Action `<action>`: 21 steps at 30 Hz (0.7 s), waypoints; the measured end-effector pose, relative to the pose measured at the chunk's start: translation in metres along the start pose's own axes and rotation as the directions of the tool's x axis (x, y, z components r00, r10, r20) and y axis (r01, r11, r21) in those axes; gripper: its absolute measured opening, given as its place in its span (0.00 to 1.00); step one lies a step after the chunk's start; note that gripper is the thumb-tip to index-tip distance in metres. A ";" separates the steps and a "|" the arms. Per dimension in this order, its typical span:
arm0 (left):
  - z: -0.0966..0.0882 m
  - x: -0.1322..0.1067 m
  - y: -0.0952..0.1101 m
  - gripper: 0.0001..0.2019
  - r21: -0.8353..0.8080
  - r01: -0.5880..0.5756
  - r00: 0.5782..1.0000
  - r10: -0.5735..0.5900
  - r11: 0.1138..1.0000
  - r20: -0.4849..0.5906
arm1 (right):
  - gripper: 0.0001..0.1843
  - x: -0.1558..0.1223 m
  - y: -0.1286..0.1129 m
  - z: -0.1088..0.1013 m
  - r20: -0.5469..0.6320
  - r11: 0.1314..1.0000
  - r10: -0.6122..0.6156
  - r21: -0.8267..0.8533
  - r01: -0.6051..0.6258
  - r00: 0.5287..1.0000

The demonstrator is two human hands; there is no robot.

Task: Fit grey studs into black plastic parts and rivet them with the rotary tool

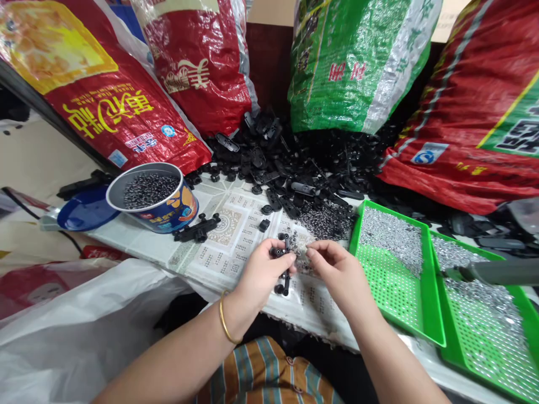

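My left hand (269, 268) is closed round a black plastic part (286, 283) with small round knobs at its ends, held just above the table. Close by on the right, my right hand (332, 266) has its thumb and forefinger pinched together; whatever is between them is too small to make out. A pile of tiny dark, shiny pieces (326, 221) lies just beyond the fingertips. To the left, a similar black knobbed part (199, 229) rests on the patterned tablecloth (214, 255) beside a round tin (168, 207) filled with small dark pieces.
Two green perforated trays (396, 300) of small silvery pieces stand at the right, with a grey tool (501, 272) over one. Loose black plastic parts (269, 163) heap up at the back before red sacks (202, 67) and a green sack (349, 62). A blue lid (88, 207) lies left.
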State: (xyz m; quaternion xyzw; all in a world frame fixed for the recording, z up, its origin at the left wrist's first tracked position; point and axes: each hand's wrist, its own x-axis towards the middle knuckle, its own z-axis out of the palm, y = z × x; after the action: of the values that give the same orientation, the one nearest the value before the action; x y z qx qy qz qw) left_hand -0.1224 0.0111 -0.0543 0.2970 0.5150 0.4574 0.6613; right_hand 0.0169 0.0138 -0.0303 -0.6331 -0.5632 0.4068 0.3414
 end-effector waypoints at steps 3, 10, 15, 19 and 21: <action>-0.002 0.002 -0.002 0.11 0.127 -0.078 0.997 0.079 0.989 -0.004 | 0.13 -0.001 -0.001 0.001 0.067 0.990 -0.100 -0.090 0.105 0.993; -0.001 -0.002 0.002 0.11 0.012 0.030 0.999 -0.030 0.999 0.028 | 0.16 0.001 0.004 -0.002 -0.055 0.998 0.026 0.063 -0.023 0.998; 0.003 -0.006 0.008 0.14 -0.087 0.104 0.995 -0.103 0.991 0.009 | 0.13 -0.006 0.004 0.001 -0.002 0.997 -0.054 -0.053 0.054 0.999; 0.003 -0.012 0.009 0.15 -0.119 0.121 0.992 -0.117 0.985 0.045 | 0.14 -0.012 0.000 0.007 0.150 0.967 0.087 0.225 -0.119 0.985; 0.002 -0.015 0.009 0.13 -0.121 0.132 0.990 -0.124 0.984 0.073 | 0.14 -0.013 -0.002 0.008 0.150 0.939 0.100 0.314 -0.143 0.984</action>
State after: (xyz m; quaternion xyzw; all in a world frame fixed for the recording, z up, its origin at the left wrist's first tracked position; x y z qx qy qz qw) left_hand -0.1239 0.0013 -0.0401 0.2356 0.4813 0.4356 0.7232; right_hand 0.0088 0.0007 -0.0307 -0.5740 -0.4699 0.5548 0.3768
